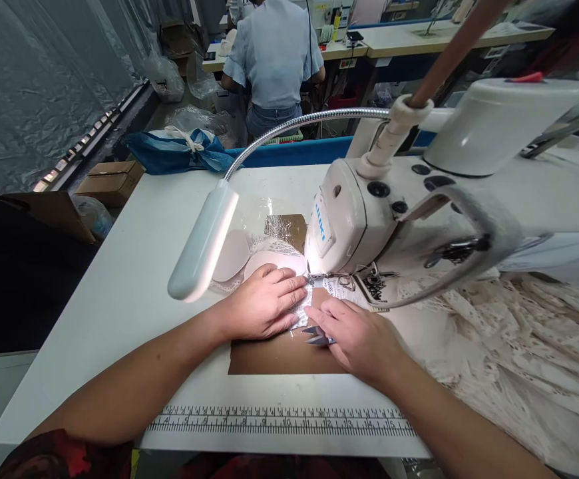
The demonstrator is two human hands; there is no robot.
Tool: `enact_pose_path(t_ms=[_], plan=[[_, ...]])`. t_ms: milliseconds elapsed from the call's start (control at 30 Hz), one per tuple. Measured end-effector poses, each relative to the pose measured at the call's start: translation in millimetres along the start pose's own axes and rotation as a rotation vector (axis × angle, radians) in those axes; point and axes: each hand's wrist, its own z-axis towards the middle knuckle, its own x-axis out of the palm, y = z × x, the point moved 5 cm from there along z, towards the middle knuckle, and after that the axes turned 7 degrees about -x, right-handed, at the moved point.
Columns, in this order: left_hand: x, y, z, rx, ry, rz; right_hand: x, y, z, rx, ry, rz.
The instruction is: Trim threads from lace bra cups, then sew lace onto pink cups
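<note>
White lace fabric (303, 311) lies under the needle of the sewing machine (349, 226) (blue "JUKI" on its head). Flat on the lace, palm down with fingers spread, rests the left hand (264, 303); beside it the right hand (357, 339) pinches small snips (315, 334) against the table (134, 279), whose printed ruler (279, 420) reads to 15.

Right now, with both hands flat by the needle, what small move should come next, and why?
Probably ease the lace piece a little further under the presser foot. The left hand presses it flat with fingertips right at the foot, and the right hand, holding small snips, steadies the near edge. The lace fabric trails off to the right.
</note>
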Motion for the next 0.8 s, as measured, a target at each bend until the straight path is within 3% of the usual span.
enact_pose_path(t_ms=[133, 367, 667, 800], plan=[[-0.5, -3.1, -0.3, 0.044, 0.013, -0.043, 2.5, -1.1, -2.1, -0.001, -0.047, 0.010], [-3.6, -6.8, 0.6, -0.059, 0.040, -0.061, 1.1, -3.2, -3.6, 0.035, -0.096, 0.025], [-0.8, -0.7, 3.8, -0.099, 0.012, 0.007, -5.7, -3.3, 4.8, 0.177, 0.067, -0.052], [-1.3, 0.5, 6.1, -0.108, 0.000, 0.027, -2.5, -4.6, 4.7, 0.202, 0.080, -0.061]])
